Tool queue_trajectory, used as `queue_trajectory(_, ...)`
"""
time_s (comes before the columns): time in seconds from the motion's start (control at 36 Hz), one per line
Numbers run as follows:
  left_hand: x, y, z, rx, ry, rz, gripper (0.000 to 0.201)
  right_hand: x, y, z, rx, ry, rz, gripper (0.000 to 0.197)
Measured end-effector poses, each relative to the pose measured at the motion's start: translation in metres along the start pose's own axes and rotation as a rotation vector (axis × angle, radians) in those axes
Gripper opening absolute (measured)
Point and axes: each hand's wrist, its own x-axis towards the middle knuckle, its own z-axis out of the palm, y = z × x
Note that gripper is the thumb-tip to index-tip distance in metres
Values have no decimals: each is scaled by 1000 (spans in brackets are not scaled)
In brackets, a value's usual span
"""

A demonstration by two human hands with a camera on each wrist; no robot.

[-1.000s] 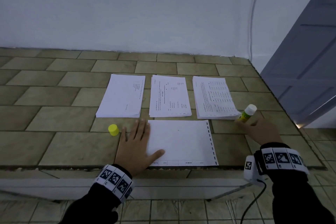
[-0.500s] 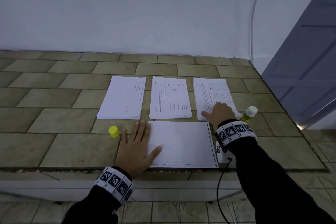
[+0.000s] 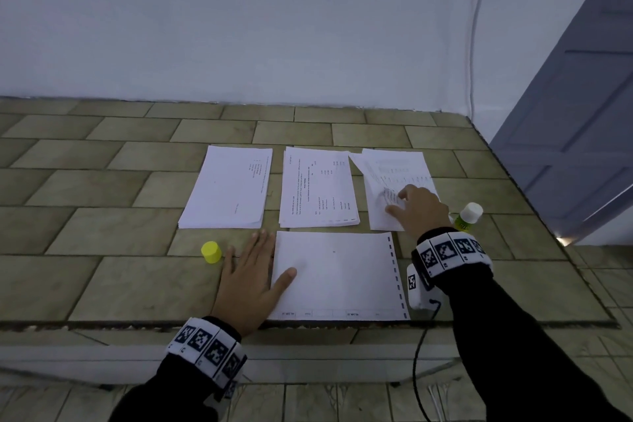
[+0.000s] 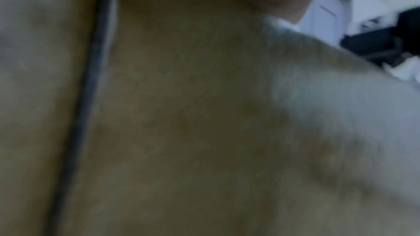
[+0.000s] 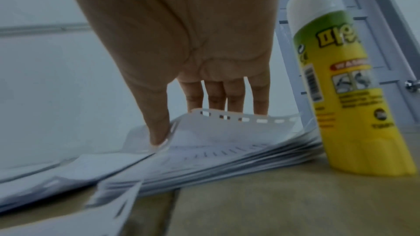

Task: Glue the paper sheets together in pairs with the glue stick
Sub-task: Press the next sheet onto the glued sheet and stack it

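A single white sheet (image 3: pixel 342 277) with a punched right edge lies at the table's front. My left hand (image 3: pixel 251 279) rests flat beside it, thumb on the sheet's left part. Behind it are three paper stacks: left (image 3: pixel 227 187), middle (image 3: pixel 317 187) and right (image 3: pixel 394 168). My right hand (image 3: pixel 397 202) is on the right stack, where thumb and fingers pinch the top sheet (image 5: pixel 227 128) so it buckles upward and sits skewed. The uncapped yellow glue stick (image 3: pixel 467 216) (image 5: pixel 336 85) stands just right of that stack. Its yellow cap (image 3: pixel 211 252) sits left of my left hand.
The tiled table (image 3: pixel 102 216) ends at a front edge (image 3: pixel 137 322) near my wrists and at a right edge next to a grey door (image 3: pixel 565 147). A white wall with a cable (image 3: pixel 474 44) runs behind. The left wrist view shows only blurred tabletop (image 4: pixel 181 114).
My right hand left the glue stick standing, moved left onto the right stack and pinched up its top sheet, which has turned askew. The left hand has stayed put.
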Motion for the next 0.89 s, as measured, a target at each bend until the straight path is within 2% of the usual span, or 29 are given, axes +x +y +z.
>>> queue_trajectory(0.06, 1, -1, -3, -179, 49, -17, 117, -7, 1, -4, 58, 32, -59, 34)
queue_trajectory(0.19, 3, 3, -15, -624, 223, -45, 81, -40, 4, -12, 240, 37, -282, 34)
queue_trajectory(0.25, 6, 9, -24, -803, 254, -72, 79, -55, 5, -14, 257, -8, -377, 37)
queue_trajectory(0.31, 8, 17, -36, -924, 279, -88, 68, -66, 7, -11, 237, -56, -475, 39)
queue_trajectory(0.42, 17, 27, -54, -1140, 159, -196, 54, -81, 12, 2, 201, -115, -577, 35)
queue_trajectory(0.47, 21, 29, -56, -1166, 101, -215, 39, -85, 16, 9, 210, -134, -579, 34)
queue_trajectory(0.5, 23, 27, -53, -1156, 81, -191, 39, -87, 18, 11, 232, -141, -572, 33)
queue_trajectory(0.67, 20, 18, -43, -1149, 67, -133, 52, -88, 27, 18, 443, -136, -454, 42)
queue_trajectory(0.75, 17, 17, -40, -1169, 89, -133, 57, -88, 27, 16, 590, -189, -368, 44)
queue_trajectory(0.81, 15, 18, -39, -1171, 94, -115, 60, -90, 25, 15, 623, -199, -321, 42)
queue_trajectory(0.89, 12, 21, -37, -1154, 91, -71, 64, -90, 25, 12, 668, -128, -268, 31)
